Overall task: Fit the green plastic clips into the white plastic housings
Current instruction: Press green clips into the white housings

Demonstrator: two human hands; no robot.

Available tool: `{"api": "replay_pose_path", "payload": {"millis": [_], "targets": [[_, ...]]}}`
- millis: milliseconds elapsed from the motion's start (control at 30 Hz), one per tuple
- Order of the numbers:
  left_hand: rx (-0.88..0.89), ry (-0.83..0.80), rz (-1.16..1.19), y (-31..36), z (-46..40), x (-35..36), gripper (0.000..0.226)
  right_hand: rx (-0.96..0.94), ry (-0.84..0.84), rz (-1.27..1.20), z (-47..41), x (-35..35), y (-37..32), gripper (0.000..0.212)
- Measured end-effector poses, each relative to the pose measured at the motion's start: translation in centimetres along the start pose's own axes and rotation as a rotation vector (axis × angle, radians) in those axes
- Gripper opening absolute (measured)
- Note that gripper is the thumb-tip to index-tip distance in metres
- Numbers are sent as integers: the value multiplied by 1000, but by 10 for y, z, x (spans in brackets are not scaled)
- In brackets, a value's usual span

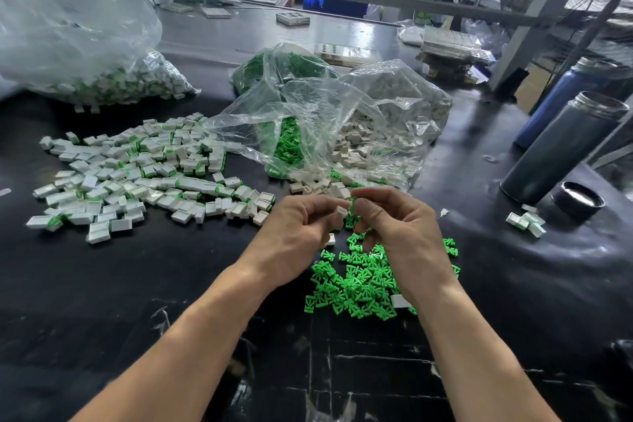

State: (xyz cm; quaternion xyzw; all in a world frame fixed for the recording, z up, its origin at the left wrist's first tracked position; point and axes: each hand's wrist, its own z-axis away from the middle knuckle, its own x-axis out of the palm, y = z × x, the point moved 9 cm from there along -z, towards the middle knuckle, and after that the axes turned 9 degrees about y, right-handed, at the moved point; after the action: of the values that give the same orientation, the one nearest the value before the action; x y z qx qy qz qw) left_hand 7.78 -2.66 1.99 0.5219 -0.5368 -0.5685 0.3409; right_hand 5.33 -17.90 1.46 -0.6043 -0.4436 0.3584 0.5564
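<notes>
Both hands are working just above the black desk (137,284), fingertips nearly meeting. Left hand (294,226) is pinching a white housing (341,212) between thumb and fingers. Right hand (394,216) is pinching a green clip (352,207), which is touching the housing; can't tell if it is seated. Loose green clips (359,281) are lying in a pile under and just beside the right hand. Assembled white-and-green parts (137,175) are lying spread across the desk to the left. An open clear bag (325,123) is lying beyond the hands, spilling green clips and white housings (356,147). A bigger bag of assembled parts (78,51) is sitting at far left. Two dark flasks (561,147) are standing at right, a cap (579,199) beside them.
</notes>
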Motion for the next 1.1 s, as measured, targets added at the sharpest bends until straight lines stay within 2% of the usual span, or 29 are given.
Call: {"api": "replay_pose_path", "payload": {"millis": [400, 700, 1100], "targets": [[18, -13, -48, -2, 0, 3, 19, -29, 1, 79, 4, 3, -3, 11], [-123, 6, 109, -8, 2, 3, 22, -3, 3, 21, 5, 4, -1, 14], [-137, 5, 153, -12, 2, 4, 13, -73, 1, 79, 6, 2, -4, 4]]}}
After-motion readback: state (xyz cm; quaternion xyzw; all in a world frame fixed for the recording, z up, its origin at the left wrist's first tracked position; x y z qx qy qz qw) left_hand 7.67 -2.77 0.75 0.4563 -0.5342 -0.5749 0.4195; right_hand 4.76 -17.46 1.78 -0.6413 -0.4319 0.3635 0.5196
